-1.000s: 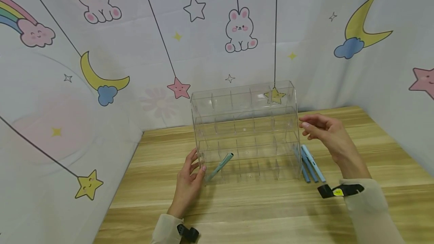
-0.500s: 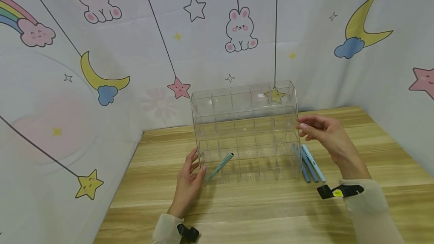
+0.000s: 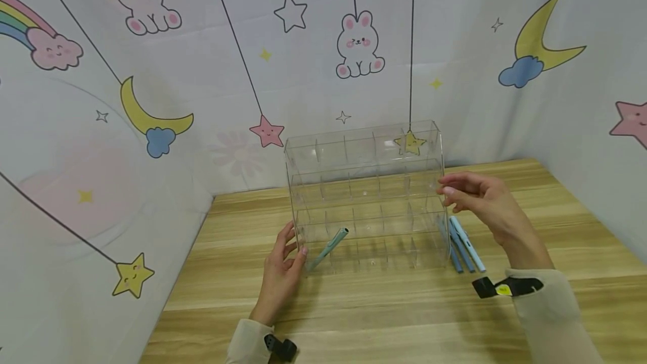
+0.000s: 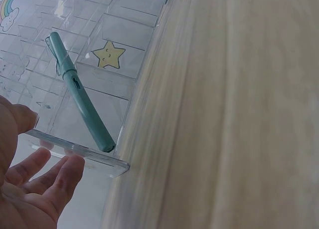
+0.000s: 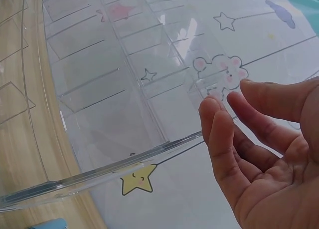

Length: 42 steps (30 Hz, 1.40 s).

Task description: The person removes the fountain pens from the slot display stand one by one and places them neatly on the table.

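Observation:
A clear, tiered organizer (image 3: 368,236) with many small compartments stands upright on the table. My left hand (image 3: 281,268) grips its left side panel near the bottom, with the thumb on the inner side and fingers outside. A teal pen (image 4: 82,97) leans in the lowest left compartment, its capped end upward. My right hand (image 3: 480,192) is at the organizer's right side panel, fingers loosely curved and thumb apart from them. Its fingertips (image 5: 210,108) overlap the panel's edge in the right wrist view, and nothing is between thumb and fingers.
Several blue pens (image 3: 468,245) lie on the wooden table (image 3: 374,319) right of the organizer, below my right hand. A white cloth backdrop (image 3: 313,83) with printed bunnies, stars and moons hangs behind and at both sides.
My right hand has moved slightly left, so its fingertips now overlap the organizer's right side panel. The left hand, organizer and pens have stayed in place.

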{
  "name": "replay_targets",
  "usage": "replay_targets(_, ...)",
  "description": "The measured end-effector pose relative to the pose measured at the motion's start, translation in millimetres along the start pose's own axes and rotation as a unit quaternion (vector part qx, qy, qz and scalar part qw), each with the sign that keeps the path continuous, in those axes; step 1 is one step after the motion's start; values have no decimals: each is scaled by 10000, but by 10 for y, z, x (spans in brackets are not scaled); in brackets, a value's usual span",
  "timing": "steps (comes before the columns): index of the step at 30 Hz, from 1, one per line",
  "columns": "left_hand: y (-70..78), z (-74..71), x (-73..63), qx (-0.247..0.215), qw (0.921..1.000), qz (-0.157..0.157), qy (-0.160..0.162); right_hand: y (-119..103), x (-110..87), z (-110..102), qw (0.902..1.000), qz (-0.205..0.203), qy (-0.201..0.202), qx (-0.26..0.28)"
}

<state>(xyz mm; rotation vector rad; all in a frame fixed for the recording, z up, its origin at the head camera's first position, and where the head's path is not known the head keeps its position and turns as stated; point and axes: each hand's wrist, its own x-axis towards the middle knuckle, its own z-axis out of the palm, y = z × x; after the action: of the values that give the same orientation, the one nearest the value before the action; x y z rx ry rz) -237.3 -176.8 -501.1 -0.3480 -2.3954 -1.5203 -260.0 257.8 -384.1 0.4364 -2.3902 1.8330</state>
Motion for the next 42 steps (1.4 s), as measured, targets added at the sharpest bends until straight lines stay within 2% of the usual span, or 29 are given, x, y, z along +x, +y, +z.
replay_targets(20,6,-4,6,-4,10000,23,-7,-56,-11,72,9995,-46,-217,-239)
replay_targets(27,7,-6,5,19,10000,36,-12,-58,-6,106,9993,5,-312,-227)
replay_targets(42,2,-10,-2,76,10000,35,-3,-23,28,218,9985,-152,-488,-209)
